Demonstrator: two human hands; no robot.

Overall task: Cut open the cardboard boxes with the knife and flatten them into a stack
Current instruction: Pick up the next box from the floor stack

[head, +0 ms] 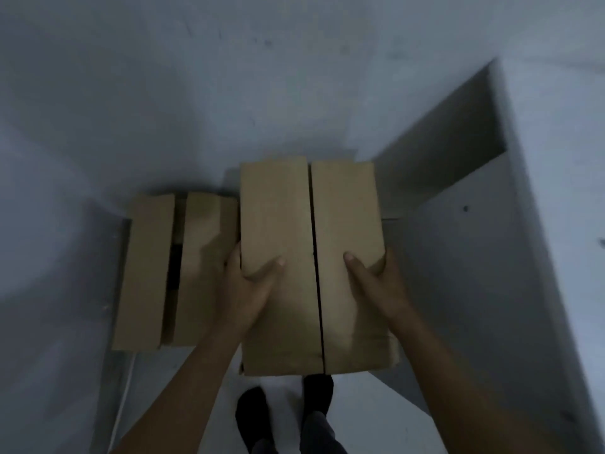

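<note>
The wall (pixel 229 77) filled the upper view, a plain, pale blue-grey with a few faint marks. The light was dim and cool, and darker toward the left edge. At the right stood a white unit (pixel 540 257) with an open recess (pixel 451 136), shadowed inside. A small dark spot (pixel 465 209) showed on its lower panel. The floor (pixel 284 398) below was pale. A thin white cord (pixel 126 385) ran down at the lower left.

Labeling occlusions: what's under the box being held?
Below the held cardboard box, only two dark-clad feet and pale floor show at its near edge; everything directly beneath is covered.
</note>
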